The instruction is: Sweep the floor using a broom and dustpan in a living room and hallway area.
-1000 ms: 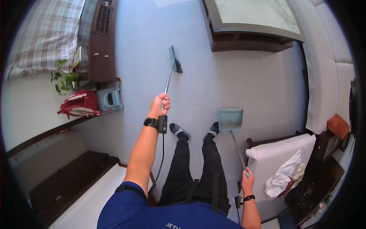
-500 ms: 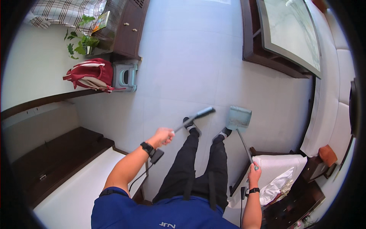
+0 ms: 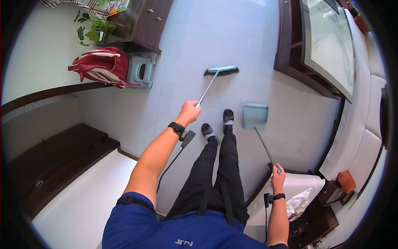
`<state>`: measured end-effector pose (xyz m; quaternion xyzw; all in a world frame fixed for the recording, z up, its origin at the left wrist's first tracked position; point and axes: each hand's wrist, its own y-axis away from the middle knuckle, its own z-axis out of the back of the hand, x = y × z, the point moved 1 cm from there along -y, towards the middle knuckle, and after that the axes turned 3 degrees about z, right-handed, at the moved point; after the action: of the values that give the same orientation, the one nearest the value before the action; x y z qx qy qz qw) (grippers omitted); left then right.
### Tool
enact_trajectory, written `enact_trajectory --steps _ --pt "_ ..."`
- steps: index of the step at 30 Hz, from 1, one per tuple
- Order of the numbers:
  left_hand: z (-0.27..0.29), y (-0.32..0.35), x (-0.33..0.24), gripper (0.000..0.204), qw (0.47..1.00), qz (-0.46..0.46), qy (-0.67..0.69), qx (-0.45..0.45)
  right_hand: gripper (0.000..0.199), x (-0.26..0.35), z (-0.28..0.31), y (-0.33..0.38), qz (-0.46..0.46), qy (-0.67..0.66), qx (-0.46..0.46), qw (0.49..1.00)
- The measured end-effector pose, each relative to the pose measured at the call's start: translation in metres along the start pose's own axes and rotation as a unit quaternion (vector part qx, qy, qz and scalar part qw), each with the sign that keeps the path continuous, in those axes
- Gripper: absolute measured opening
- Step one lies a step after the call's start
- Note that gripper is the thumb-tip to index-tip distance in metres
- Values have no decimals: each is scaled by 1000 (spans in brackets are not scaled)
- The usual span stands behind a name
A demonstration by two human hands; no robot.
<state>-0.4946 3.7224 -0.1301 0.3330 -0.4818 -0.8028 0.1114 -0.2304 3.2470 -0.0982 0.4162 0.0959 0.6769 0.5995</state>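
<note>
My left hand (image 3: 189, 112) is closed around the grey handle of a broom (image 3: 222, 69), with the arm stretched forward. The broom's pale blue head lies on the floor ahead of my feet, its dark bristles facing the far side and right. Lower at the right, my right hand (image 3: 278, 174) grips the top of a long-handled dustpan (image 3: 255, 115). The dustpan's light blue scoop is on or just over the floor, right of my feet, with its wide mouth pointing away from me. Whether any dirt lies in it is too small to tell.
At the left, a red backpack (image 3: 101, 66) rests on a grey step stool (image 3: 141, 71) beside a dark cabinet (image 3: 150, 25). A glass-topped coffee table (image 3: 327, 45) stands far right, before a pale sofa (image 3: 360, 99). A cushioned chair (image 3: 298, 186) is close to my right arm.
My left hand has pushed the broom forward, from beside my feet to farther out on the floor. My right foot has stepped forward, and the dustpan now sits farther ahead, slightly left.
</note>
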Motion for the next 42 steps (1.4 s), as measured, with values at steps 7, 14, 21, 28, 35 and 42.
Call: enact_trajectory --steps 7,14,21,28,35,42 --pt "16 77 43 50 992 28 118 22 37 67 -2 -36 88 55 26 994" --pt "17 92 80 44 930 157 307 -131 36 96 6 -62 72 91 75 990" --pt "-21 -3 20 9 881 211 411 -102 34 107 15 -77 120 131 88 980" --pt "-25 45 -6 47 896 145 419 -16 53 112 23 -76 96 194 172 961" --pt "62 17 50 54 922 110 332 -168 72 166 21 -76 114 422 165 884" --pt "92 -12 71 56 890 127 435 -37 53 311 -90 -64 381 303 119 865"
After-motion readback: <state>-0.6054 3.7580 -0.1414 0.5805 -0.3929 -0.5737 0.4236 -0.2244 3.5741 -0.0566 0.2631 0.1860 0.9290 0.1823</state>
